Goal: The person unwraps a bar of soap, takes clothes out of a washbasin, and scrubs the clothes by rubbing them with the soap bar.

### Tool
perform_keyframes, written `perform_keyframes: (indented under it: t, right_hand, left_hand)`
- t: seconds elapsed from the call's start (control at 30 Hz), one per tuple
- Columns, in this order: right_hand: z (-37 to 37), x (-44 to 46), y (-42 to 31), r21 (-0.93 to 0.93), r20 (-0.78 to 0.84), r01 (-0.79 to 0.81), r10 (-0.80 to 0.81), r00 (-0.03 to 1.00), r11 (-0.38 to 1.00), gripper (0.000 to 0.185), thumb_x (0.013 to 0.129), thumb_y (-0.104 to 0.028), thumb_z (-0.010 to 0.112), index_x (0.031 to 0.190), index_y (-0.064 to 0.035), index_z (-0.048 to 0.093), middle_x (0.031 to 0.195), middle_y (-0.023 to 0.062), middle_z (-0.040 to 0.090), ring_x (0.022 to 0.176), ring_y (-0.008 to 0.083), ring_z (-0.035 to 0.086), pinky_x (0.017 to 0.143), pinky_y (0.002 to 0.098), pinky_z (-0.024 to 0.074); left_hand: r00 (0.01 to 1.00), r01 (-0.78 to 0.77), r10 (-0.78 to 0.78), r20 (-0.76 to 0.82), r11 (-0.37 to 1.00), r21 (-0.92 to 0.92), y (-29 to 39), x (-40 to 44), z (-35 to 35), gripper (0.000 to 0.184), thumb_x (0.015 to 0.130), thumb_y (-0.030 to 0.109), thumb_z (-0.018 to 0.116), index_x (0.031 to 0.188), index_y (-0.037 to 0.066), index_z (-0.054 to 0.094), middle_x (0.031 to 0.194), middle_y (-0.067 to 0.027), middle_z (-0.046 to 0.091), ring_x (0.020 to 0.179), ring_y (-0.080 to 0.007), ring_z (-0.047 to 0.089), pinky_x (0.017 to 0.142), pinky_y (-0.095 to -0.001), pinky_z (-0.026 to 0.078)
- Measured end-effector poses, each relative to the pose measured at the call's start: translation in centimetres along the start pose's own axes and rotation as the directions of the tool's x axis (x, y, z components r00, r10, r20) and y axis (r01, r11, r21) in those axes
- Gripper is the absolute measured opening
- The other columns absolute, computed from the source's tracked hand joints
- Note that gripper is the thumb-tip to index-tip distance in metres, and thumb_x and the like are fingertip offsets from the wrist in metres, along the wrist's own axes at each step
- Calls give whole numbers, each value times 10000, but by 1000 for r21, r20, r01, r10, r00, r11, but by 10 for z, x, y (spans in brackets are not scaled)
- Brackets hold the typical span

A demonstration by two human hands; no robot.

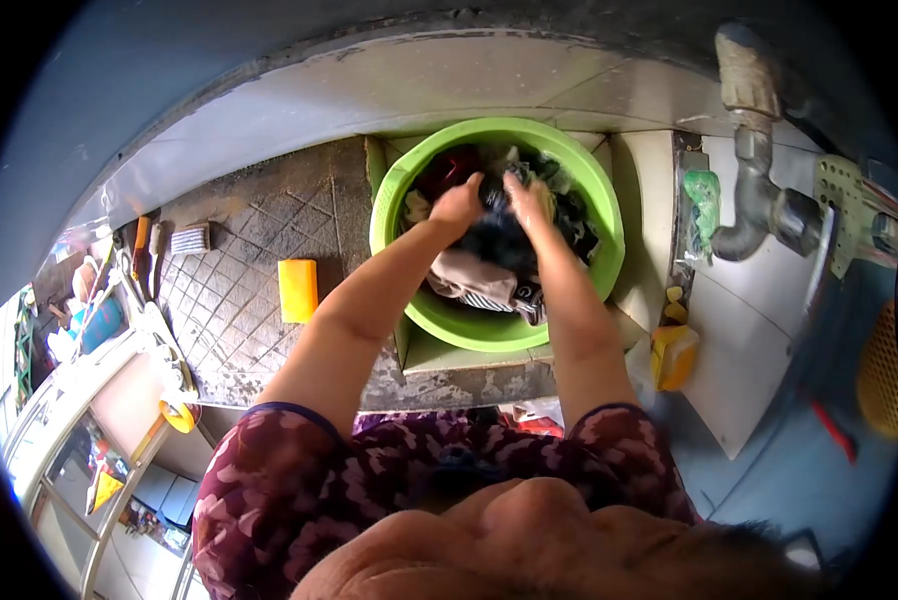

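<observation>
A light green plastic tub (611,215) holds a heap of wet clothes. Inside it, my left hand (459,203) and my right hand (529,200) are both closed on a dark garment (496,225), a short distance apart. The cloth between them is smeared by motion. A beige garment (474,275) and a striped garment (487,300) lie in the near part of the tub, below my hands. Dark red cloth (447,172) shows at the far left inside the rim. The lower layers of the heap are hidden.
A yellow soap bar (297,291) lies on the tiled slab left of the tub, with a scrub brush (190,239) farther off. A faucet (759,210), a green packet (702,205) and a yellow container (674,357) are at the right. A wall runs behind the tub.
</observation>
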State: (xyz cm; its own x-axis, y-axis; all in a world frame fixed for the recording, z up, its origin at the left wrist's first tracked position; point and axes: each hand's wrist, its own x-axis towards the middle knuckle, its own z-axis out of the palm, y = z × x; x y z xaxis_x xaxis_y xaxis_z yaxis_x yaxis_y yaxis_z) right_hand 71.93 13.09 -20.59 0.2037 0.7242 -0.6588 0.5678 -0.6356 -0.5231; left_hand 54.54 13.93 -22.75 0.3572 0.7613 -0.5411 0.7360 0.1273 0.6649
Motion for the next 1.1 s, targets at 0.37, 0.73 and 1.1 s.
perform_keyframes:
  t: [0.37, 0.73, 1.1]
  right_hand:
    - [-61, -70, 62, -263, -217, 238, -298, 930, 935, 733, 794, -436, 736, 1304, 14, 463, 1198, 255, 575, 1119, 381, 569, 948, 431, 456]
    - [-7, 75, 99, -105, 127, -119, 131, 983, 987, 643, 885, -439, 611, 1340, -18, 440, 1280, 204, 543, 1183, 324, 531, 968, 394, 442]
    - [-50, -75, 82, 312, 39, 81, -98, 994, 947, 581, 853, -353, 646, 1297, -14, 485, 1283, 198, 541, 1165, 322, 535, 952, 398, 444]
  left_hand:
    - [953, 13, 12, -301, 997, 81, 5, -63, -39, 765, 698, 666, 717, 1125, 35, 647, 1251, -302, 539, 1130, -405, 549, 984, -476, 432]
    - [980, -166, 169, -102, 985, 36, -63, 81, 26, 500, 775, 476, 674, 1033, 49, 694, 1029, -164, 693, 945, -313, 653, 879, -416, 501]
    - [920, -363, 377, -104, 727, -582, 105, -131, -118, 554, 694, 39, 748, 1198, -22, 527, 1054, -91, 668, 989, -143, 600, 908, -294, 477]
